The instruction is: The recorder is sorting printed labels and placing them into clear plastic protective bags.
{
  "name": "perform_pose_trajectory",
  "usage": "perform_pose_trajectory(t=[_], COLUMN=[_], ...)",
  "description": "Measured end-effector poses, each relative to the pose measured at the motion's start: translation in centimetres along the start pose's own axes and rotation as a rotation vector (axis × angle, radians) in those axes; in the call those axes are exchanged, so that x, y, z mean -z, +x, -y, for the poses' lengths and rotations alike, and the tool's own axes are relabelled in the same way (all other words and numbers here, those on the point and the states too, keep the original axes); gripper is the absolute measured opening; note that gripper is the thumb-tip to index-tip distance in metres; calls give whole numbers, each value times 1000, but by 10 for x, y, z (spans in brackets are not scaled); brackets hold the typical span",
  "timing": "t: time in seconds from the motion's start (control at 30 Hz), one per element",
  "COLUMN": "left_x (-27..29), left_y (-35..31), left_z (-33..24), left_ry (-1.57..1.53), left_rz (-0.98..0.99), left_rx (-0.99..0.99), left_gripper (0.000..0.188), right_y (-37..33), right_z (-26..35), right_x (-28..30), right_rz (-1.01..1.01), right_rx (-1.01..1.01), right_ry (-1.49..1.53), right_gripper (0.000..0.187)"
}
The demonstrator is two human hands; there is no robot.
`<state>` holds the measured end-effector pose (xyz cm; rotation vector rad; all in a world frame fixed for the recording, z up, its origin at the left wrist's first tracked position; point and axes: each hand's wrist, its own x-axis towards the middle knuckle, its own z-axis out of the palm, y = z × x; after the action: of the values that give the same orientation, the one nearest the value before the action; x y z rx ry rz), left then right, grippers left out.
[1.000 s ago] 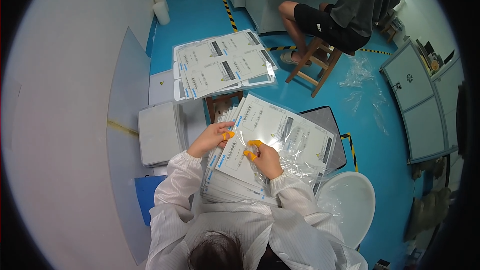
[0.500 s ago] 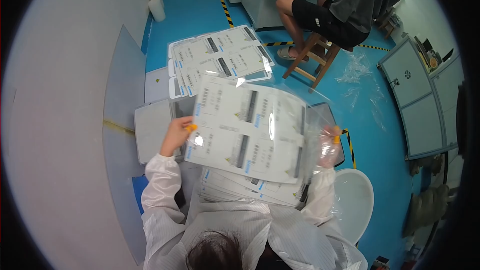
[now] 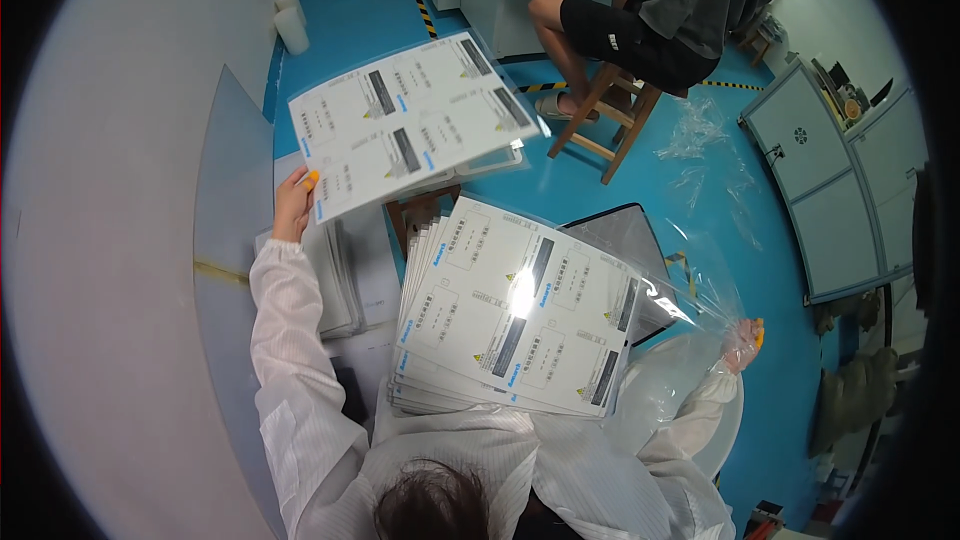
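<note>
My left hand (image 3: 292, 206), an orange cover on a finger, pinches the near left corner of a white printed sheet (image 3: 350, 110). The sheet slants above the spot where a far pile lay, hiding most of that pile. Out to the right, my right hand (image 3: 743, 344) is closed on a crumpled clear plastic film (image 3: 690, 292). The film trails back toward the right edge of a fanned stack of printed sheets (image 3: 470, 270) in front of my body. Whether the film still touches the stack's top sheet I cannot tell.
A white round bin (image 3: 728, 420) stands below my right forearm. More flat pieces (image 3: 338, 285) are piled at left, beside a grey panel (image 3: 240, 190). Another person (image 3: 640, 40) sits on a wooden stool (image 3: 628, 130) ahead. Plastic scraps (image 3: 700, 135) litter the blue floor.
My left hand has carried the sheet away to the far left, uncovering the near stack. My right hand has moved outward to the right, stretching the clear film off the sheet.
</note>
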<state>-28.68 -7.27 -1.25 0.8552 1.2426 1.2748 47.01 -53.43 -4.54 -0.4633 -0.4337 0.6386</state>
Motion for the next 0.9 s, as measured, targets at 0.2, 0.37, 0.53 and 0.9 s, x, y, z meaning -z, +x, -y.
perform_pose_trajectory(t=[0.2, 0.37, 0.53, 0.9], left_x=[-48, -50, -75, -71], left_y=[13, 34, 24, -18], left_z=[-29, -36, -32, -28], left_ry=[198, 247, 56, 545], left_rz=[-132, -181, -138, 9], left_rx=[-65, -138, -58, -304], left_gripper=[32, 30, 27, 26], right_y=[-46, -45, -67, -179], right_z=[44, 45, -13, -245], right_x=[-103, -204, -274, -323], right_rz=[-73, 153, 268, 486], right_rx=[12, 2, -185, -713], right_ry=[251, 43, -79, -640], right_gripper=[26, 32, 42, 22])
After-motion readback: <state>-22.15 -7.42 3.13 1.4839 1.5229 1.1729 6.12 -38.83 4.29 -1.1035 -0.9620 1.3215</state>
